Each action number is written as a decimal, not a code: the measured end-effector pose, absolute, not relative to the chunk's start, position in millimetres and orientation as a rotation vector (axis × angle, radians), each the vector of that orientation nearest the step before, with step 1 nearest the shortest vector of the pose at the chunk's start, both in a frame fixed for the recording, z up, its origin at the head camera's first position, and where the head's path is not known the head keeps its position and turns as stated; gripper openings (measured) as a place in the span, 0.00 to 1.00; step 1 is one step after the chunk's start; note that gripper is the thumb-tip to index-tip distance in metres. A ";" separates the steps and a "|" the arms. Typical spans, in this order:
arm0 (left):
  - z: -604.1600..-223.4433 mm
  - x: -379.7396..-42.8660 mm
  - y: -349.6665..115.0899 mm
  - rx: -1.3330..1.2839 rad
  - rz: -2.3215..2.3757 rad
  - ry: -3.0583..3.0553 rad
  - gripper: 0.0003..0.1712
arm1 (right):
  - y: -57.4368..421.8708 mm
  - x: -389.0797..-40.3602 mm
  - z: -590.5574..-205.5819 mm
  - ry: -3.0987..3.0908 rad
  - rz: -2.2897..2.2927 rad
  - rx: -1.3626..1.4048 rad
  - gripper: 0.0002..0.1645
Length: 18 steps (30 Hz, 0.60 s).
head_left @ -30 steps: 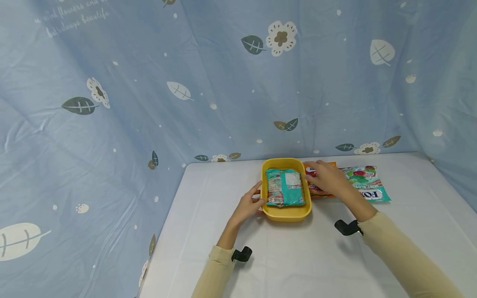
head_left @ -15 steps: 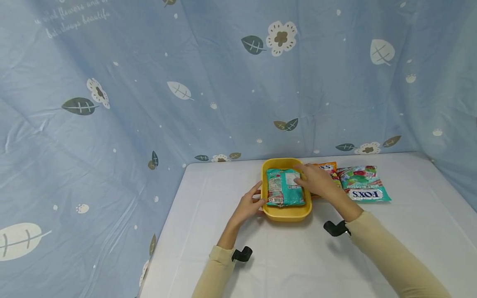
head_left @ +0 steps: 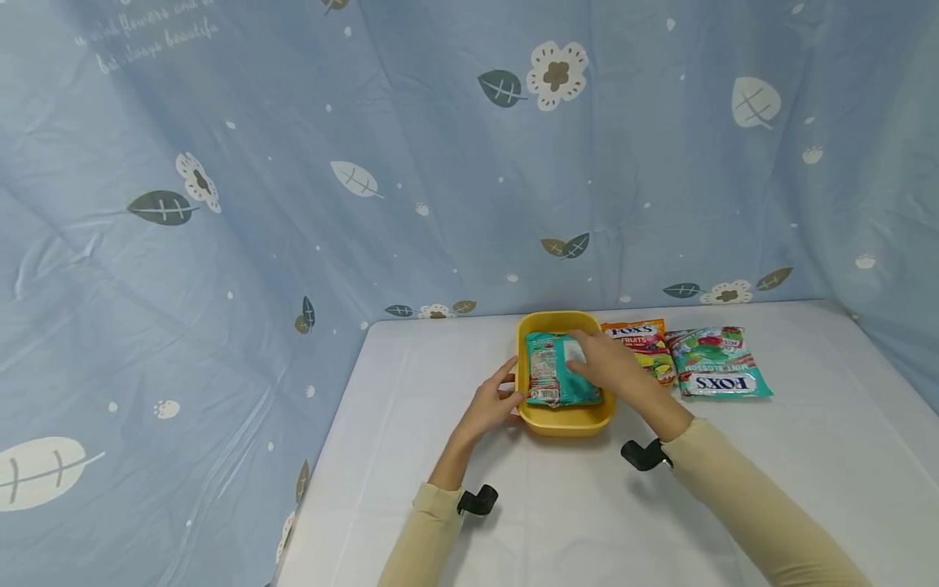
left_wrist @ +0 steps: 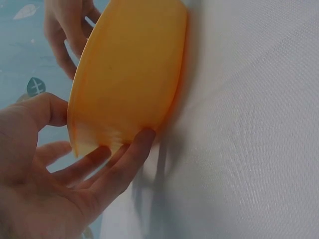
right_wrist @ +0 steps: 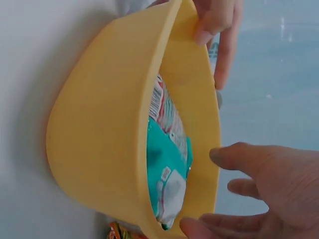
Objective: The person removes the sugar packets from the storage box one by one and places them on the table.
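A yellow plastic tub stands on the white table. My left hand holds its left side, thumb over the rim and fingertips against the outer wall, as the left wrist view shows. Inside the tub lies a teal candy bag, its printed back with barcode facing up. Over the tub's right side hovers my right hand, covering part of that bag in the head view. From the right wrist view, the right fingers are spread and relaxed above the rim, with nothing gripped.
Right of the tub lies an orange FOX'S fruits candy bag. Beside it is a teal FOX'S Mint Blossom bag. A blue patterned curtain hangs behind and left of the table.
My right hand has moved left, from over the orange candy bag to over the tub and the teal bag inside it. The left hand stays at the tub's left side.
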<state>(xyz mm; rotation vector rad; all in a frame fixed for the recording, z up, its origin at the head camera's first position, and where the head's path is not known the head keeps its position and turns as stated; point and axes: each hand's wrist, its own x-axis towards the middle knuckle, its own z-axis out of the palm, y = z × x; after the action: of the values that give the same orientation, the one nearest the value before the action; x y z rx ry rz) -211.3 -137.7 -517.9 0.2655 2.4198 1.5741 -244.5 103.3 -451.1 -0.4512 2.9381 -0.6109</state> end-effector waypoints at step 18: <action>-519.3 -212.6 -137.0 0.262 1.587 2.409 0.41 | 72.5 -240.5 -471.9 2.907 -0.620 -0.219 0.45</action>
<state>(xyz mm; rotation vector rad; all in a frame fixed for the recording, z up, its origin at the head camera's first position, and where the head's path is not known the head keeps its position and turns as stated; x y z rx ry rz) -212.6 -137.0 -519.3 0.2622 2.4094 1.5871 -240.5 72.5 -471.9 -0.2194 2.9070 -0.6200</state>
